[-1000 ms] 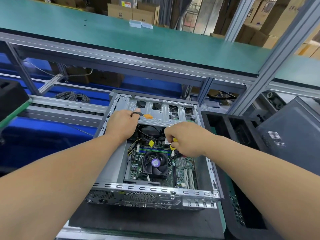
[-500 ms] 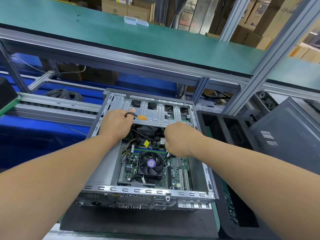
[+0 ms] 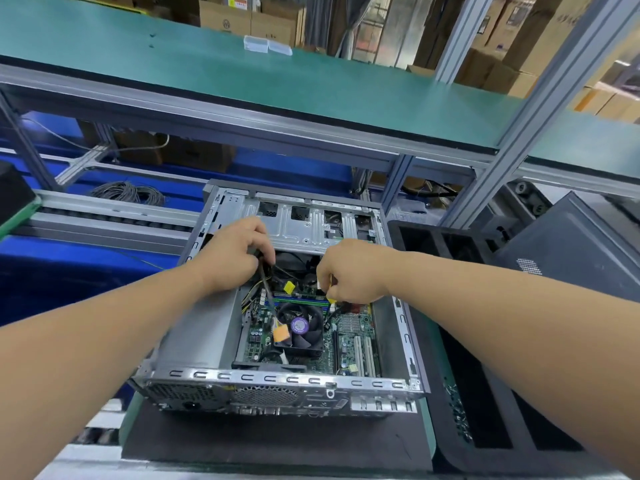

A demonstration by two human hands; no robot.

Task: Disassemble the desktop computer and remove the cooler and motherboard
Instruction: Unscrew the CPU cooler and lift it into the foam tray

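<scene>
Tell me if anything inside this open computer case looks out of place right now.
One thing: a loose black cable with an orange connector dangles from the left hand and lies across the cooler fan, plugged into nothing. The right hand pinches a yellow connector. No damage shows.

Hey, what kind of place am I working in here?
Probably a factory or warehouse disassembly line: an aluminium-framed workbench with a green mat shelf, a roller conveyor behind the opened computer case, and stacked cardboard boxes beyond.

A green-topped shelf (image 3: 311, 81) on grey aluminium posts (image 3: 540, 109) fronts stacked cardboard boxes (image 3: 249, 19).
</scene>
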